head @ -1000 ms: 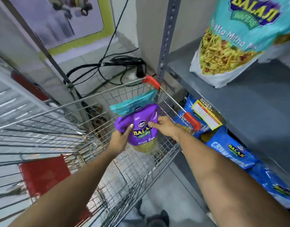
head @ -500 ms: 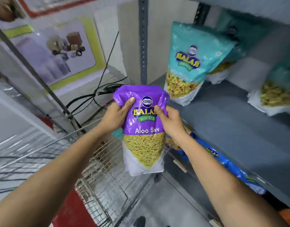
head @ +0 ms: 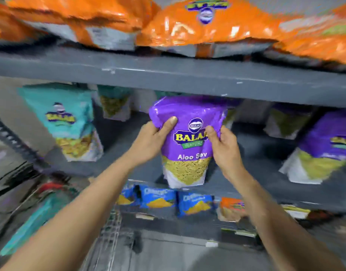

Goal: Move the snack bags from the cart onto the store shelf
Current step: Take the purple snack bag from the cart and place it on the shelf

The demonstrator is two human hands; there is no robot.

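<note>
A purple Aloo Sev snack bag [head: 187,141] is held upright in front of the middle grey shelf [head: 129,169]. My left hand [head: 150,141] grips its left edge and my right hand [head: 224,149] grips its right edge. The bag's bottom hangs at about the shelf's front lip, and its top reaches the underside of the shelf board above [head: 178,79]. Another purple bag [head: 324,145] leans on the same shelf to the right. A teal bag [head: 70,122] stands to the left. The wire cart [head: 109,241] shows at the bottom left, blurred, with a teal bag [head: 33,222] in it.
Orange snack bags [head: 207,26] lie on the top shelf. Blue bags [head: 158,200] and an orange bag [head: 230,208] fill the lower shelf. More teal and purple bags stand at the back of the middle shelf. The shelf's upright post [head: 10,137] runs at the left.
Both hands lifted the purple bag out of the cart and carried it up and right to the middle shelf. The view swung from the cart toward the shelves.
</note>
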